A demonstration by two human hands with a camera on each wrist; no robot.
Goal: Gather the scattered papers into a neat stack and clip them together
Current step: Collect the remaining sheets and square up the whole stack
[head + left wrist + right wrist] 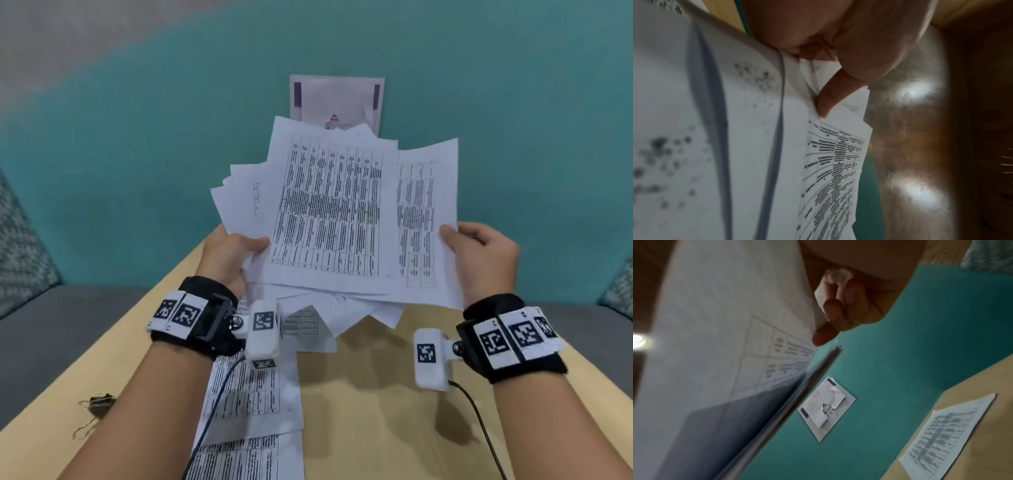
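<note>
A fanned, uneven bundle of printed papers (329,212) is held up above the wooden table (370,411). My left hand (233,253) grips its left edge, thumb on top. My right hand (479,253) grips the right edge, thumb on the front sheet. From the left wrist, a finger (826,100) presses the papers (830,162). From the right wrist, fingers (830,324) curl behind the sheets (725,353). More printed sheets (253,394) lie on the table under my left forearm. A binder clip (99,404) lies at the table's left edge.
A teal wall (137,171) stands behind the table with a torn poster (337,99) stuck on it. A grey sofa seat (51,325) flanks the table on the left, with patterned cushions (20,246) at both sides. Camera cables (479,414) trail over the tabletop.
</note>
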